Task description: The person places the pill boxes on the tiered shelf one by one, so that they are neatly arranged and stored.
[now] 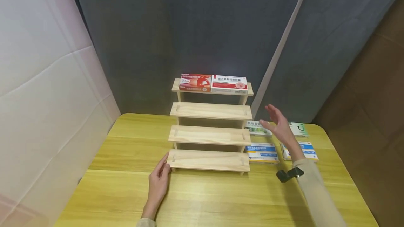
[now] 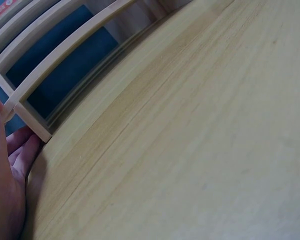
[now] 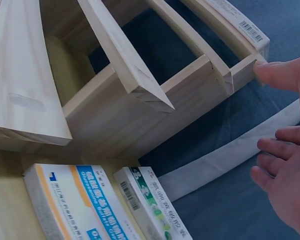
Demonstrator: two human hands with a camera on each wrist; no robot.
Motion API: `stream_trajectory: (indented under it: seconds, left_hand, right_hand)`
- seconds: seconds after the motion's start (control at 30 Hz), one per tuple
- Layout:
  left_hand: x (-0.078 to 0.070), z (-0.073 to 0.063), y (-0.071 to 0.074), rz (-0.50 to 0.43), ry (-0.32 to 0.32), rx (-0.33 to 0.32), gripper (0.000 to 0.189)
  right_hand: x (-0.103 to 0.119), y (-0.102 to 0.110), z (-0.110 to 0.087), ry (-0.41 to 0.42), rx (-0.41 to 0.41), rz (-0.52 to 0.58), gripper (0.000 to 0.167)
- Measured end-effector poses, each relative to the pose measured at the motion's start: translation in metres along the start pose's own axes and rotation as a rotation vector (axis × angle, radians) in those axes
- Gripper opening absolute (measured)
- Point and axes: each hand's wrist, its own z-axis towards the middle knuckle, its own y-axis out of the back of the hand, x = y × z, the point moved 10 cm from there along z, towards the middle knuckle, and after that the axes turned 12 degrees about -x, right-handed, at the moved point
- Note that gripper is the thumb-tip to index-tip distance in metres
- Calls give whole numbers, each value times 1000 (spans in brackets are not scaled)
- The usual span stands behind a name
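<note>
A pale wooden rack of stepped shelves stands on the table. On its top shelf lie a red medicine box and a white-and-red medicine box, side by side. My left hand rests against the left end of the lowest shelf; in the left wrist view its fingers are at the rack's foot. My right hand is raised to the right of the rack, fingers apart and holding nothing. In the right wrist view its thumb overlaps the end of the top shelf.
Right of the rack lie two white-and-blue boxes, one nearer the rack and one farther out. Behind them are two green-and-white boxes, the left one beside the rack, the right one partly behind my forearm. A grey curtain hangs behind.
</note>
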Motion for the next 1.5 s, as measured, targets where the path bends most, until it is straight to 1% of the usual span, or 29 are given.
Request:
stream_trajectory:
  seconds: [0.13, 0.3, 0.53, 0.83, 1.0, 1.23, 1.3, 1.4, 1.5]
  left_hand:
    - [-1, 1, 0, 3, -11, 4, 39]
    - [-3, 3, 1, 5, -20, 11, 38]
    - [-3, 3, -1, 1, -7, 17, 39]
    - [-2, 2, 1, -7, 1, 7, 39]
    - [-2, 0, 1, -3, 1, 8, 39]
    - [-2, 0, 1, 8, -7, 5, 39]
    - [-2, 0, 1, 3, -6, 6, 39]
    - [-1, -1, 0, -5, 0, 8, 39]
    - [-1, -2, -1, 0, -9, 9, 38]
  right_hand:
    - [-4, 1, -10, -23, 6, 46, 84]
    - [-7, 3, -18, -33, 4, 53, 84]
    - [-17, 3, -33, -33, 20, -6, 84]
    - [-21, 3, -51, -30, 43, -60, 88]
    - [-35, 1, -59, -46, 59, -90, 90]
    - [-52, -10, -67, -20, 96, -102, 88]
    - [-57, -12, -68, -21, 91, -126, 89]
    - [-68, -14, -70, -31, 83, -190, 92]
    - [-77, -17, -74, -32, 91, -239, 95]
